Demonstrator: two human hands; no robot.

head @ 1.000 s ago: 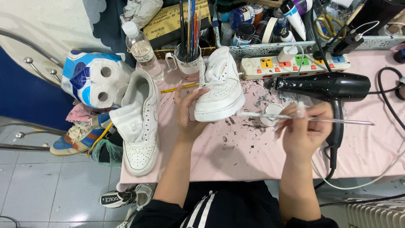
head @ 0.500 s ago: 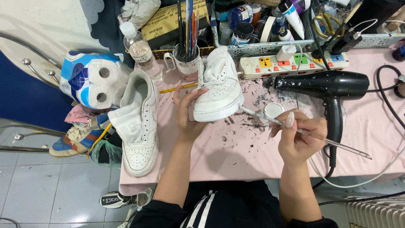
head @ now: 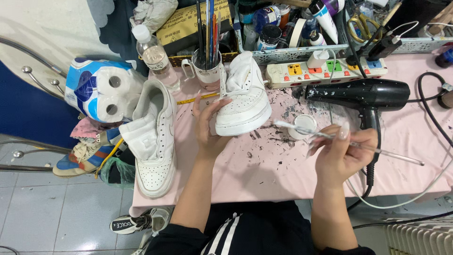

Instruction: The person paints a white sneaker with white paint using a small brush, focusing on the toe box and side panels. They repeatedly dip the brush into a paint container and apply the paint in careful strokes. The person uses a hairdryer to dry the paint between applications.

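Note:
My left hand grips the side of a white sneaker, holding it toe toward me above the pink table cover. My right hand pinches a thin clear-handled paintbrush; its white tip points left, close to the sneaker's toe, over a small round white paint cup. The brush tip hangs just short of the shoe.
A second white sneaker lies at the table's left edge. A black hair dryer rests at the right, its cable trailing down. A power strip, mug of brushes, water bottle, tray of paints and toilet roll pack line the back.
My right hand has turned the brush from level to slanted and brought its tip leftward toward the sneaker's toe. The left hand keeps the shoe nearly still.

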